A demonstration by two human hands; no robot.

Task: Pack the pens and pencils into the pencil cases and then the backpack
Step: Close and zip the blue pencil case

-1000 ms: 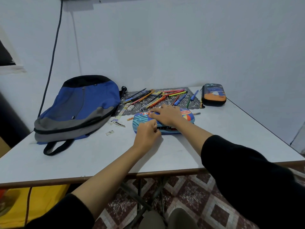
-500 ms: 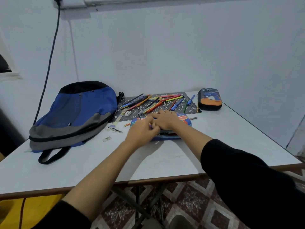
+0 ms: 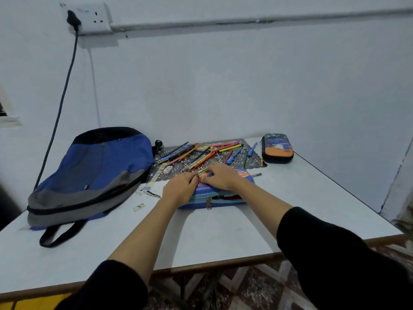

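- The blue pencil case is seen lying flat on the white table at the centre of the frame. Its zip is parted along the near side, to the right of the zip pull.
- The case's left end is covered by the left hand, whose fingers are curled over the far edge and grip it.
- The right hand is laid on the case's top with fingers bent towards the left hand. Whether anything is pinched under the fingertips cannot be told.
- Loose pens and pencils are spread on a patterned mat just beyond the hands.
- A second pencil case, dark with orange, is seen closed at the upper right of the table.
- The blue and grey backpack is laid flat at the left.
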